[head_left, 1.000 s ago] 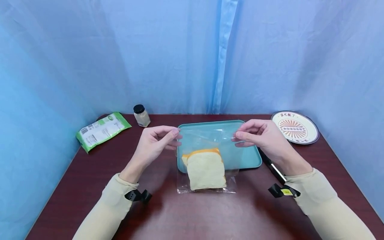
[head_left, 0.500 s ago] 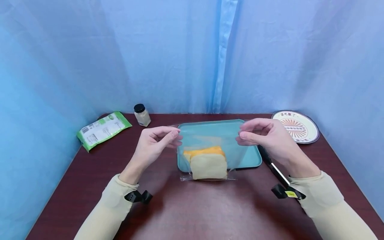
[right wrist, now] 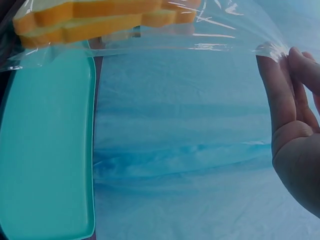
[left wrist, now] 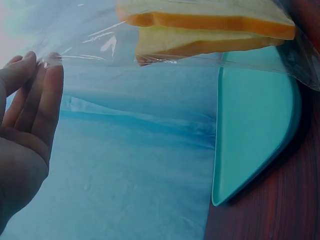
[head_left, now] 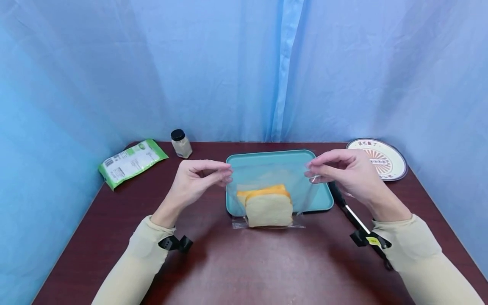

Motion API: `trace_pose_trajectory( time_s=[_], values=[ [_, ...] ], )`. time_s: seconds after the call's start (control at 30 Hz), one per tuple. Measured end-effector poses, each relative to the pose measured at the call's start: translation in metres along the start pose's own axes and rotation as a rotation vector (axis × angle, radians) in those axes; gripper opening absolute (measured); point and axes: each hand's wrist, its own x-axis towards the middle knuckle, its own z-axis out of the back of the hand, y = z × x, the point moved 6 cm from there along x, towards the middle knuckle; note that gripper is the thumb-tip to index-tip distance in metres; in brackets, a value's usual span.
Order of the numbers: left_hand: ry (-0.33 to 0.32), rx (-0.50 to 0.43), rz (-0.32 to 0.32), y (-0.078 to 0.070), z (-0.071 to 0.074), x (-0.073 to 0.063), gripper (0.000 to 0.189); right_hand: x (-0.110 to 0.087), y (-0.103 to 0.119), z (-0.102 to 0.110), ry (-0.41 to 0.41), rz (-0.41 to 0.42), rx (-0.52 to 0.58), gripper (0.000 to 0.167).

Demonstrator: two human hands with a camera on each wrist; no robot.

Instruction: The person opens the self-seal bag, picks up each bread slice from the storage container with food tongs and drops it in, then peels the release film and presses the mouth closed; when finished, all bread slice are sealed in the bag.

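A clear plastic bag (head_left: 275, 173) hangs between my two hands, above the front part of the teal tray (head_left: 327, 202). Two slices of bread (head_left: 268, 210) with orange-brown crusts stand at the bag's bottom, one behind the other. My left hand (head_left: 198, 180) pinches the bag's upper left corner between thumb and fingers. At the upper right corner, my right hand (head_left: 345, 173) pinches the film the same way. Both wrist views show the bread slices (left wrist: 215, 30) inside the film, raised over the tray (right wrist: 47, 150).
A green and white packet (head_left: 133, 163) lies at the back left, beside a black-capped jar (head_left: 181, 145). A patterned plate (head_left: 394, 163) sits at the back right. Partly under my right arm lies a long black-and-silver utensil (head_left: 357, 220). Blue curtains (head_left: 213, 76) enclose the table.
The bag's lower end has swung up and back with the bread, so the slices look shorter. My right hand has shifted rightward, spreading the bag's top; the left hand has barely moved.
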Motion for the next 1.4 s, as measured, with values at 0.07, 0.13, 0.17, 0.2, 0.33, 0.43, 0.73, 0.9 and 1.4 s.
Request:
trace_pose_trajectory(
  time_s=[0.07, 0.13, 0.17, 0.2, 0.33, 0.43, 0.73, 0.9, 1.4],
  values=[
    [0.010, -0.018, 0.005, 0.0019, 0.0001, 0.0014, 0.021, 0.0002, -0.0003, 0.0011, 0.007, 0.016, 0.010, 0.015],
    [0.015, -0.028, 0.021, 0.0048, 0.0010, 0.0023, 0.019, 0.0002, -0.0011, 0.0021, 0.019, 0.027, 0.020, 0.015],
    [0.017, -0.031, 0.029, 0.0058, 0.0015, 0.0026, 0.019, 0.0003, -0.0015, 0.0026, 0.024, 0.031, 0.022, 0.015],
    [0.018, -0.026, 0.037, 0.0069, 0.0021, 0.0028, 0.018, 0.0004, -0.0019, 0.0029, 0.030, 0.035, 0.023, 0.015],
    [0.028, -0.004, 0.064, 0.0091, 0.0041, 0.0042, 0.018, 0.0012, -0.0030, 0.0043, 0.046, 0.045, 0.014, 0.016],
    [0.046, 0.001, 0.079, 0.0092, 0.0044, 0.0050, 0.021, 0.0011, -0.0029, 0.0050, 0.058, 0.037, 0.016, 0.017],
    [0.083, -0.002, 0.090, 0.0080, 0.0038, 0.0058, 0.023, -0.0006, -0.0040, 0.0075, 0.075, 0.006, 0.016, 0.021],
    [0.114, -0.032, 0.111, 0.0054, 0.0018, 0.0058, 0.024, -0.0016, -0.0046, 0.0068, 0.150, 0.064, 0.163, 0.031],
    [-0.031, 0.090, 0.150, 0.0010, -0.0005, 0.0094, 0.022, 0.0011, -0.0043, 0.0059, 0.013, -0.004, 0.082, 0.020]
  ],
)
